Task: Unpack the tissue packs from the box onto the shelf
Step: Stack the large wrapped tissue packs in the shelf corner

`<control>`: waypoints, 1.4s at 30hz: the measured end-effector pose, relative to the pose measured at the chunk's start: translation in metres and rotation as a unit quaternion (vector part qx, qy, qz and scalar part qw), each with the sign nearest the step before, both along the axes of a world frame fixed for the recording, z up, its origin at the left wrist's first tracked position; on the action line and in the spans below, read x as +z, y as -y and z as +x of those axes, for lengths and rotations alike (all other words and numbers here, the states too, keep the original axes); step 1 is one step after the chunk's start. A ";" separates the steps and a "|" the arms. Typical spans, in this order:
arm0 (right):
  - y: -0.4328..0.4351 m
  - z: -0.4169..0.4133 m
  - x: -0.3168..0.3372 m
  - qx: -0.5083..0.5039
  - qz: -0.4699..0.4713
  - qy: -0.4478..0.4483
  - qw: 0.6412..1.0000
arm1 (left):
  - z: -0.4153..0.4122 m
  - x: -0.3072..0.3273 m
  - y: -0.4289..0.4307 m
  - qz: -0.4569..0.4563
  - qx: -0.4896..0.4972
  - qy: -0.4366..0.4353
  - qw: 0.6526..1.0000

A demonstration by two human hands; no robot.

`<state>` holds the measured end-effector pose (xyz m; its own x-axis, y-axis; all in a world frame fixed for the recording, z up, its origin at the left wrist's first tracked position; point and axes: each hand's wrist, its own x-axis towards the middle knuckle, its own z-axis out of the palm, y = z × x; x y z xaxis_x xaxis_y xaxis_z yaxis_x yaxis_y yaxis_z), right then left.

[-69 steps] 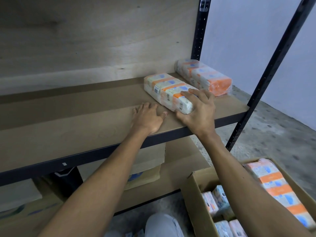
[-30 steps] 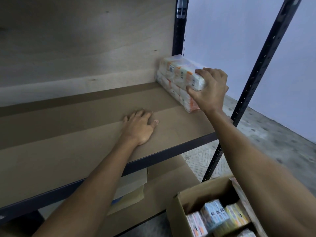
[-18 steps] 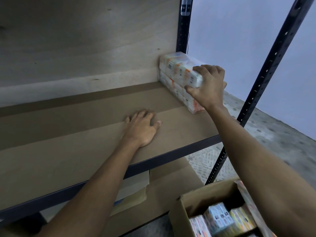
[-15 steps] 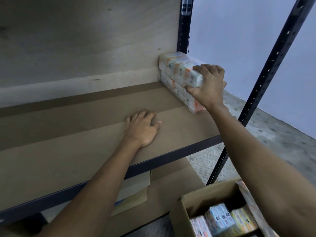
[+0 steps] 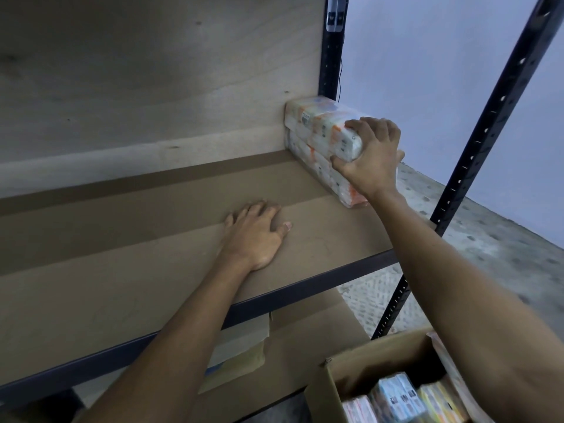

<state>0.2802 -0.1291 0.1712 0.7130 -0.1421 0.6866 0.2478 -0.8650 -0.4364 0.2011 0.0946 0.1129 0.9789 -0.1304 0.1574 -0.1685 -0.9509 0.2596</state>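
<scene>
Two white-and-orange tissue packs are stacked at the right end of the brown shelf board (image 5: 152, 239), against the wooden back panel. The upper tissue pack (image 5: 320, 126) lies on the lower tissue pack (image 5: 329, 175). My right hand (image 5: 372, 157) grips the near end of the upper pack, fingers over its top and thumb under its end. My left hand (image 5: 256, 236) rests flat, palm down, on the shelf board near its front edge. The open cardboard box (image 5: 351, 380) stands on the floor at the lower right with several more tissue packs (image 5: 396, 398) standing inside.
Black perforated uprights (image 5: 476, 148) frame the shelf's right side, one at the back corner and one in front. A lower shelf (image 5: 305, 346) holds flattened cardboard boxes (image 5: 244, 352). Grey concrete floor (image 5: 494, 248) and a pale wall lie to the right.
My right hand lifted the pack from the shelf's front middle and set it on top of the other pack at the right end. Over the last half second nothing visibly moved.
</scene>
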 end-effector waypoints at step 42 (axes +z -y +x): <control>0.030 -0.203 -0.056 0.057 -0.046 -0.178 0.981 | -0.100 0.010 0.043 -0.085 -0.167 0.030 0.982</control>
<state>0.0776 -0.1588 0.1156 0.9178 0.0033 0.3971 0.1910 -0.8804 -0.4341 0.1013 0.0519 0.1234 0.8744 -0.4093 0.2606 -0.4831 -0.7842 0.3894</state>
